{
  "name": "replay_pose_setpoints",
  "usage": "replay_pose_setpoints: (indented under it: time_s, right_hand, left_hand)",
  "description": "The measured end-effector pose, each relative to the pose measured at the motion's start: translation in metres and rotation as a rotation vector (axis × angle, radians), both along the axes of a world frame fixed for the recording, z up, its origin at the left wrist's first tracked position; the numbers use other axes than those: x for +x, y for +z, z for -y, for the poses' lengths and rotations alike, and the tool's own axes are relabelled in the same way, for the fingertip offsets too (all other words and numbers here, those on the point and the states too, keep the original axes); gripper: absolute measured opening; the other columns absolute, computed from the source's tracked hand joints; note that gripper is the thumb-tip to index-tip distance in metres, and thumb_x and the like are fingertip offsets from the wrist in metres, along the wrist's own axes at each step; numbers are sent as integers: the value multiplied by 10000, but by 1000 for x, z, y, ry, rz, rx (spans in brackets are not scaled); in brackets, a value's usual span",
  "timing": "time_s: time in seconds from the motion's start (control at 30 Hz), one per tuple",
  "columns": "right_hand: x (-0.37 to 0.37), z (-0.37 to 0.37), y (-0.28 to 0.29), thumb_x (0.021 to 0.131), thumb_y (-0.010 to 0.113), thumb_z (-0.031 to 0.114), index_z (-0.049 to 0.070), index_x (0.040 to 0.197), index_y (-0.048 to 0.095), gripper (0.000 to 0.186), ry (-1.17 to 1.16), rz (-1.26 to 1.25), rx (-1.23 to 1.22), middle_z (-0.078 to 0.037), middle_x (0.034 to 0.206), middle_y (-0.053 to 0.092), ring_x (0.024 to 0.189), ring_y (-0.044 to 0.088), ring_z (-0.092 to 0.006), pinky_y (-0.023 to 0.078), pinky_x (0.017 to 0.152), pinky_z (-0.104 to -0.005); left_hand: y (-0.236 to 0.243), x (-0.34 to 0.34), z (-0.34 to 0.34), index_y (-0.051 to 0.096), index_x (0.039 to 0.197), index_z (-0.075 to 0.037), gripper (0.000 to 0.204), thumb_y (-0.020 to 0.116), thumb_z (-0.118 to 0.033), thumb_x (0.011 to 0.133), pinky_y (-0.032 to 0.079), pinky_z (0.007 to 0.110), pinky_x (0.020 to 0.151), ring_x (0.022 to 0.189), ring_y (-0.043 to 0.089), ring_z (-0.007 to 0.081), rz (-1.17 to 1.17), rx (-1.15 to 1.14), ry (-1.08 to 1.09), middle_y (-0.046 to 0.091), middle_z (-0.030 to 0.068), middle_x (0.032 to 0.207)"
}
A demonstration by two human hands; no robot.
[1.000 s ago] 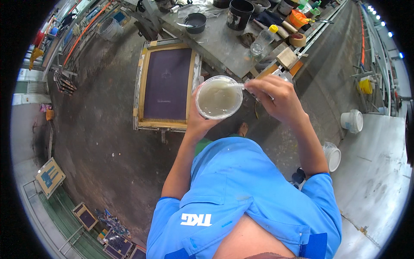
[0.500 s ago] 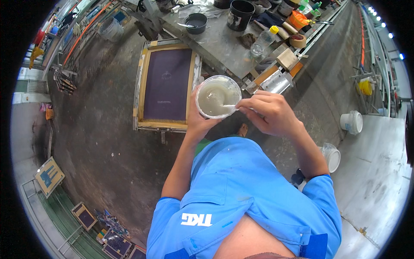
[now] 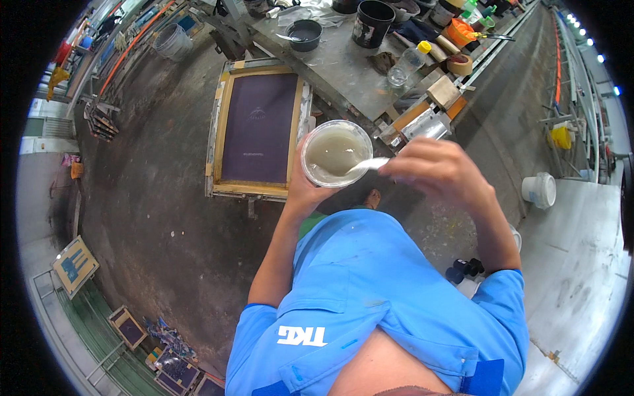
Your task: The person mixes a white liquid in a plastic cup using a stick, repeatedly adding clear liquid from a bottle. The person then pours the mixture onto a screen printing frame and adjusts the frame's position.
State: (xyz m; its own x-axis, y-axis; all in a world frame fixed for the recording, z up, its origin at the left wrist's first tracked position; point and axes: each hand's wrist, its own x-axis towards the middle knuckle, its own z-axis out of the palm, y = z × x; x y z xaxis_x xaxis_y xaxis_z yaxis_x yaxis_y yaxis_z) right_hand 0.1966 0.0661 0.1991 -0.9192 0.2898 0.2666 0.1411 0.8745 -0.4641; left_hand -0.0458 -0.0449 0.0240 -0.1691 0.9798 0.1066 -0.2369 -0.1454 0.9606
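My left hand (image 3: pixel 306 185) is closed round a clear plastic cup (image 3: pixel 336 140) of cloudy, grey-beige liquid. With pinched fingers, my right hand (image 3: pixel 432 171) grips a white plastic stirrer (image 3: pixel 371 164), whose far end dips into the liquid near the cup's right side. Just beyond the cup, to the left, a framed printing screen (image 3: pixel 257 122) with dark purple mesh rests tilted by the metal table's edge.
The metal table (image 3: pixel 330 69) carries a black tub (image 3: pixel 373 23), a dark bowl (image 3: pixel 304 35), a bottle (image 3: pixel 406 64) and tape (image 3: pixel 460 64). White buckets (image 3: pixel 538 191) stand on the right; more screens (image 3: pixel 76 264) lean at lower left; a grey bucket (image 3: pixel 172 41) sits at upper left.
My right hand and the stirrer have moved down and round to the cup's lower right, and the hand has lately drawn a little rightward. My left hand still holds the cup.
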Motion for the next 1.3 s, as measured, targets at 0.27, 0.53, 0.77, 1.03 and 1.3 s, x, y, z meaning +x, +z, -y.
replay_pose_setpoints:
  time_s: [0.27, 0.53, 0.77, 1.03, 1.3]
  right_hand:
    - [-24, 13, -33, 851, 763, 53, 105, 1205, 729, 359, 88, -93, -21, -77, 970, 690, 860, 680, -244, 581, 728, -390]
    - [-22, -4, -25, 773, 777, 45, 101, 1132, 718, 368, -141, -161, 182, -74, 900, 672, 837, 669, -255, 581, 731, -386]
    - [-32, 18, -3, 809, 776, 102, 111, 1126, 728, 321, 169, -92, 1, -44, 895, 621, 843, 653, -237, 559, 690, -382]
    - [-49, 7, -25, 766, 767, 37, 115, 1156, 720, 401, 42, -150, 126, -59, 929, 626, 884, 654, -259, 558, 699, -396]
    - [-27, -12, 11, 784, 779, 45, 136, 1138, 739, 367, 62, 47, 46, -65, 941, 636, 890, 652, -264, 565, 737, -409]
  left_hand:
    - [6, 4, 1, 294, 1585, -46, 1148, 968, -161, 664, 381, 420, 1200, 1417, 474, 250, 20, -17, -19, 459, 115, 1520]
    - [-1, 4, 5, 281, 1594, -51, 1171, 974, -177, 658, 380, 425, 1204, 1432, 460, 254, -9, -7, -58, 451, 116, 1537]
    - [4, -6, 8, 270, 1600, -53, 1200, 983, -184, 644, 368, 431, 1215, 1447, 447, 257, -51, -9, -77, 441, 124, 1553]
    - [5, -1, 7, 294, 1592, -56, 1183, 985, -180, 639, 368, 419, 1214, 1445, 449, 255, -17, -49, -172, 447, 120, 1550]
    - [6, -3, 15, 307, 1589, -63, 1154, 974, -169, 653, 374, 418, 1213, 1442, 454, 250, -17, -16, -131, 455, 102, 1544]
